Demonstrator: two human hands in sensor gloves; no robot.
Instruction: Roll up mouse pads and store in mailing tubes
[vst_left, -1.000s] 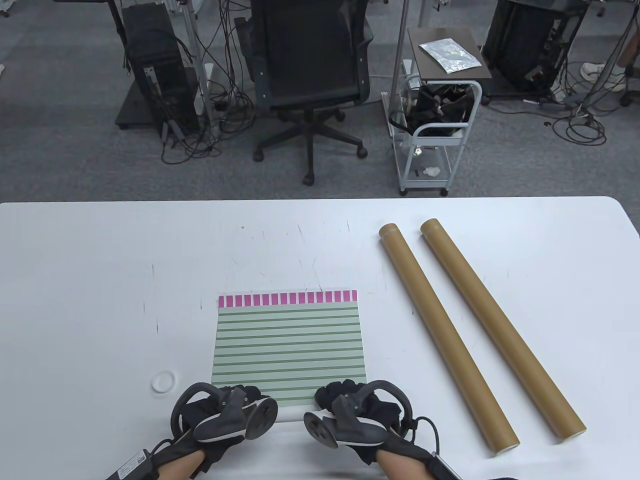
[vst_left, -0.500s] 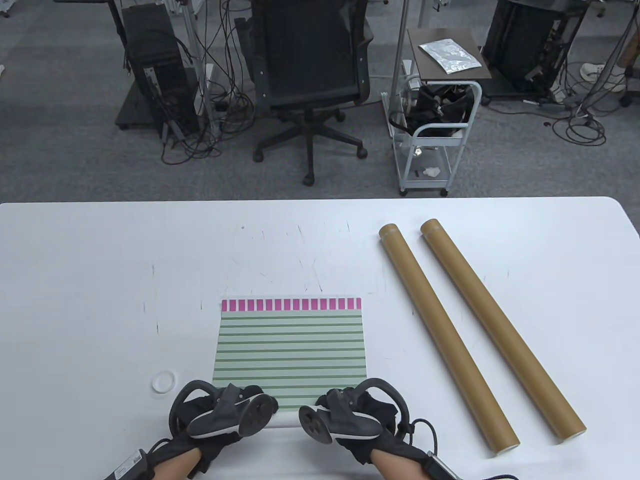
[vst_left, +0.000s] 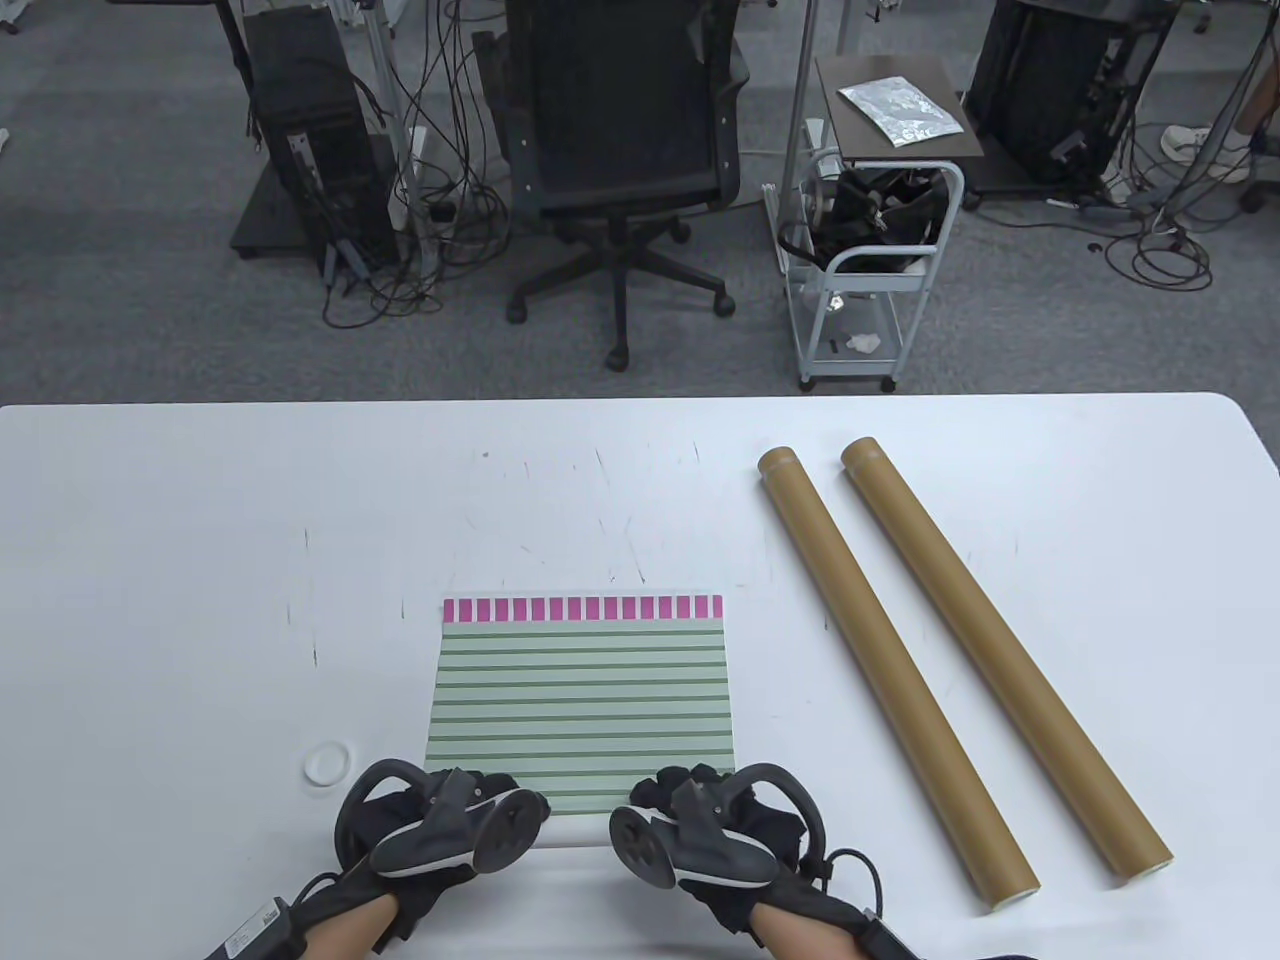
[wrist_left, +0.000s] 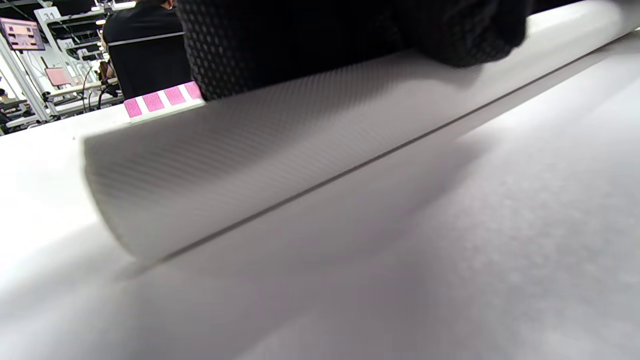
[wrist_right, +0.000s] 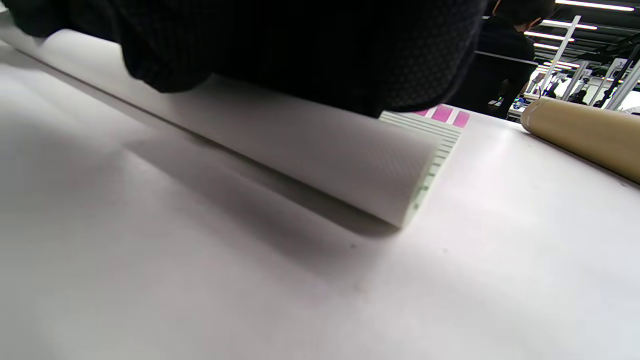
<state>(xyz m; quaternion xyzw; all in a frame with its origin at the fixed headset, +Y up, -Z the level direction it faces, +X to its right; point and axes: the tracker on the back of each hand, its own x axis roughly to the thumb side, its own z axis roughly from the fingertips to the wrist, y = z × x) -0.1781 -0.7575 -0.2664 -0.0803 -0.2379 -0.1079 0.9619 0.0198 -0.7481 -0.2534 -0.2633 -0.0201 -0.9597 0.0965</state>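
- Mouse pad (vst_left: 580, 700) lies flat on the counter (vst_left: 200, 560), its near edge curled into a roll.
- Left hand (vst_left: 440, 825) and right hand (vst_left: 700, 825) rest on the roll, fingers (wrist_left: 350, 35) curled over it.
- Two tubes (vst_left: 890, 670) lie apart, to the right.
- To roll well: push evenly with both hands, keeping the ends flush and the roll tight enough for the tube.

Bare worktop (vst_left: 200, 520) is lying open ahead and to the left. Two cardboard tubes (vst_left: 893, 670) are blocking the right side, slanting side by side. A small white ring (vst_left: 327, 764) is sitting just beside the left hand (vst_left: 440, 830).
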